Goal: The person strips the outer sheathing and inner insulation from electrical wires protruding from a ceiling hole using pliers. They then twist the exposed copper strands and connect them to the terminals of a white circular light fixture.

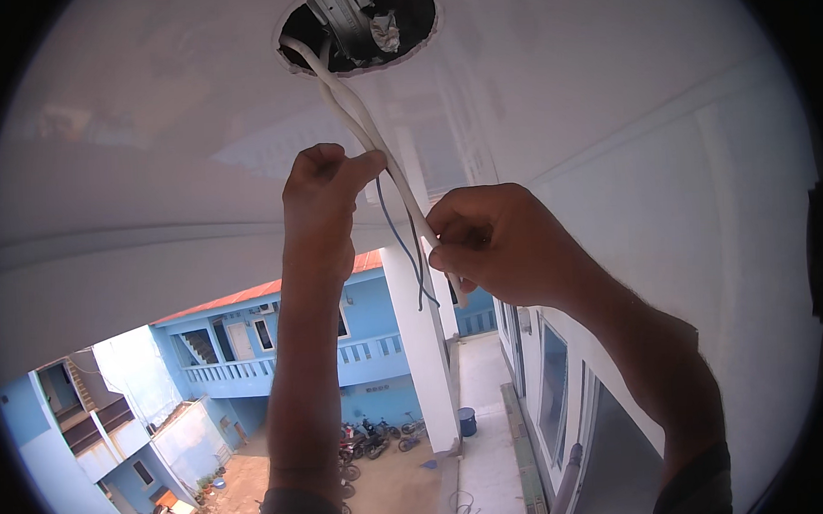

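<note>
White electrical cables hang out of a round hole cut in the ceiling. My left hand pinches them between thumb and fingers a short way below the hole. Lower down and to the right, my right hand is closed on one white cable near its end, which pokes out below the fingers. Between the hands dangle thin blue and dark wires, apparently coming from the other cable's stripped end. Where exactly the sheath stops is hidden behind my left thumb.
Inside the hole show a metal channel and crumpled foil-like material. A white pillar rises below my hands. To the right runs a wall with windows. Far below are a courtyard, parked motorbikes and a blue building.
</note>
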`<state>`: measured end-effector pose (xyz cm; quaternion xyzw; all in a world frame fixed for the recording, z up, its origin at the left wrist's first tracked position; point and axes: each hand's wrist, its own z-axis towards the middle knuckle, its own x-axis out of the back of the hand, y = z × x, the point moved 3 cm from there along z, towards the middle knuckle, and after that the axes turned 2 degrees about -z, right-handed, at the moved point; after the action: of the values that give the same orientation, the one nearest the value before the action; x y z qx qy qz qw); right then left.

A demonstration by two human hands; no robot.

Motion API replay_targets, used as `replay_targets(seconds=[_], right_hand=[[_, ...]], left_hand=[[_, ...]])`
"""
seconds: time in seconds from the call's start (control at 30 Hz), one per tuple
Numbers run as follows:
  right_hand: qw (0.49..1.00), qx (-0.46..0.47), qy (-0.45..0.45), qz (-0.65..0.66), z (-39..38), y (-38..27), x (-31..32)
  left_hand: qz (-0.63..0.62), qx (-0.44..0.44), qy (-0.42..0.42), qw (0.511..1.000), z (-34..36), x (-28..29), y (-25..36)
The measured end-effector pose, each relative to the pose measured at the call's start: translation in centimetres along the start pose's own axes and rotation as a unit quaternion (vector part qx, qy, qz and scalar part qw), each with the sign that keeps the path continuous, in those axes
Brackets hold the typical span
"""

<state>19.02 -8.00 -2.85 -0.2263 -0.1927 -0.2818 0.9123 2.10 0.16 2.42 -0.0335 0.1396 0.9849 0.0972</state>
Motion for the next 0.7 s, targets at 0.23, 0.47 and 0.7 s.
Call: replay_targets(seconds=[0.23,0.47,0.7], right_hand=[[0.995,0.085,0.026,-0.035,-1.6,-1.6,-2.1],[0.967,0.215,0.125,-0.049,-2.0,-1.5,-5.2],[0.96,0.219,0.144,0.098,-3.6,0.3,-4.7]], left_hand=[[0.061,0.056,-0.077,0.994,-0.4,0.5,4.1],[-0.002,0.129,-0.079,0.989,-2.1,-0.5,5.5],[-0.128,0.158,-0.132,0.97,-2.4,0.6,3.3]])
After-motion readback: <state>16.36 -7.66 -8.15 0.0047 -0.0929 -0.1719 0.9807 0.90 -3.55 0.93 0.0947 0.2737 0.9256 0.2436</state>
